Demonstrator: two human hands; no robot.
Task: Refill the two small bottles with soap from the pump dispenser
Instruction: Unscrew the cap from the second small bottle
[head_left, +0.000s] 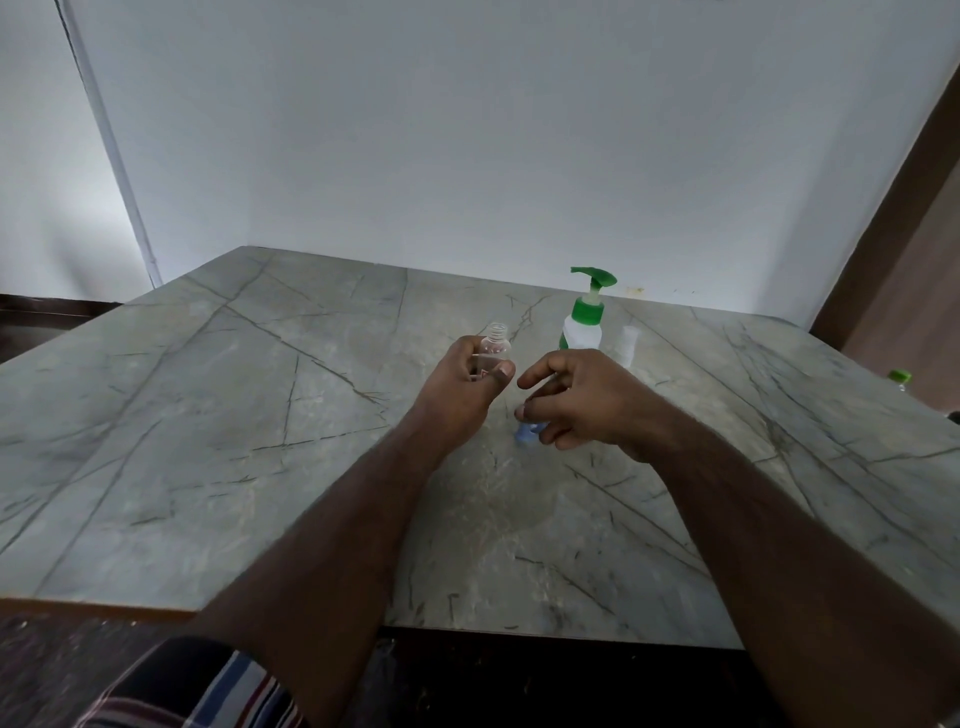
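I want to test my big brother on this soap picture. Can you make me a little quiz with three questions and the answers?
1. True or false: the small clear bottle in the left hand has its cap on.
2. What colour is the pump dispenser's top? A) red B) green C) yellow
3. Fill the gap: the right hand is over a small ____ thing on the table.

Key
1. False; its threaded neck is open.
2. B
3. blue
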